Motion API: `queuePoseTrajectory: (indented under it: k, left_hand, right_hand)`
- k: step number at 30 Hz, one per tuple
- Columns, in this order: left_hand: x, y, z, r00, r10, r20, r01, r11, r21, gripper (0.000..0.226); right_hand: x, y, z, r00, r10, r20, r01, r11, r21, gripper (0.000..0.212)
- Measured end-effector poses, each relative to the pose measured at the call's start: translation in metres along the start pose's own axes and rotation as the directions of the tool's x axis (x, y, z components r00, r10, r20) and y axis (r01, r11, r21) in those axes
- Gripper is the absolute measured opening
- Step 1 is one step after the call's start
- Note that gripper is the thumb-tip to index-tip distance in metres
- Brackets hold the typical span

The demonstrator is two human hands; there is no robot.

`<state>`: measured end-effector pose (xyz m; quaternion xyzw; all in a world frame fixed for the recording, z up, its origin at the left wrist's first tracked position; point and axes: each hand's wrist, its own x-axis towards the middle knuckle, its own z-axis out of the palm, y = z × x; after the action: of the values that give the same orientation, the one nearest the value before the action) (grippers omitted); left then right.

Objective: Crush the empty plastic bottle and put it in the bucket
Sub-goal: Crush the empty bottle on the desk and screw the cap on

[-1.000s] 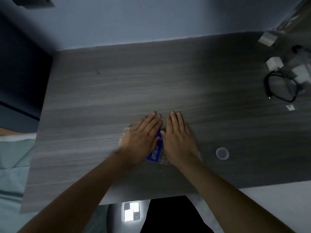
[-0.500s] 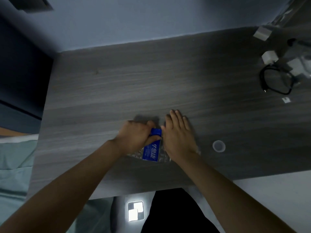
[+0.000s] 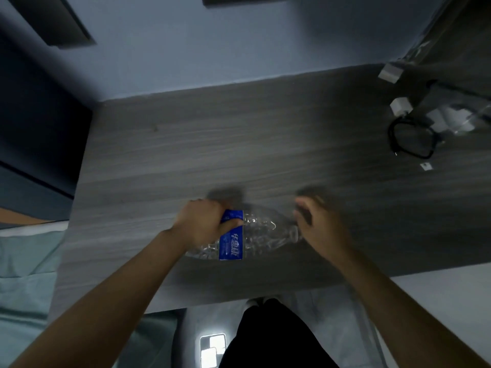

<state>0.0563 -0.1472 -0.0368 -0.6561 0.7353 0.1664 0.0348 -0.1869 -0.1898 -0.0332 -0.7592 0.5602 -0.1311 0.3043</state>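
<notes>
A clear, crumpled plastic bottle point(image 3: 261, 233) with a blue label lies sideways just over the grey wooden table point(image 3: 239, 144), near its front edge. My left hand point(image 3: 202, 224) is closed around the bottle's left part, thumb on the label. My right hand point(image 3: 320, 229) is curled at the neck end on the right, and the bottle spans the gap between both hands. No bucket is in view. The bottle's cap is not visible.
At the far right of the table lie a looped black cable point(image 3: 410, 139), white charger blocks point(image 3: 400, 106), a small white tag point(image 3: 426, 166) and clear plastic wrapping point(image 3: 462, 118). A teal cloth point(image 3: 24, 274) lies left of the table. My dark trousers point(image 3: 268, 338) show below the table's front edge.
Both hands were pressing flat on the bottle. The left hand then closed around it. Now the right hand has moved right and curled at the neck, so more of the bottle shows.
</notes>
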Motion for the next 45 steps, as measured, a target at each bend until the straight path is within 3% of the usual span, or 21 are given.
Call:
queuePoseTrajectory:
  k: [5,11,19,25,33,40,45]
  left_hand:
    - [-0.007,0.0,-0.003,0.998,-0.061,0.002,0.061,0.997,-0.054,0.045]
    - [-0.013,0.003,-0.011,0.996,-0.084,-0.001,0.084,0.987,-0.134,0.035]
    - [-0.02,0.01,-0.02,0.996,-0.085,0.017,0.087,0.969,-0.23,0.032]
    - [-0.024,0.011,-0.027,0.996,-0.084,0.013,0.085,0.968,-0.235,0.035]
    - [-0.031,0.012,-0.029,0.994,-0.103,-0.039,0.093,0.975,-0.199,0.034]
    - [-0.034,0.015,-0.027,0.994,-0.104,-0.018,0.099,0.975,-0.199,0.036]
    - [-0.036,0.012,-0.026,0.995,-0.096,-0.034,0.088,0.976,-0.198,0.034]
  right_hand:
    - [-0.02,0.045,-0.017,0.977,0.168,0.133,-0.144,0.974,-0.172,0.055]
    - [-0.023,0.043,-0.021,0.99,0.111,0.091,-0.089,0.971,-0.221,0.029]
    - [-0.028,0.011,-0.021,0.991,-0.093,0.1,0.098,0.994,-0.047,0.043]
    - [-0.033,-0.001,-0.032,0.98,-0.153,0.129,0.144,0.986,0.079,0.044]
    - [-0.035,0.005,-0.032,0.979,-0.168,0.116,0.144,0.971,0.193,0.038]
    - [-0.035,0.008,-0.028,0.97,-0.063,0.235,-0.043,0.907,0.42,0.034]
    - [-0.037,0.008,-0.032,0.974,-0.06,0.217,-0.054,0.873,0.485,0.042]
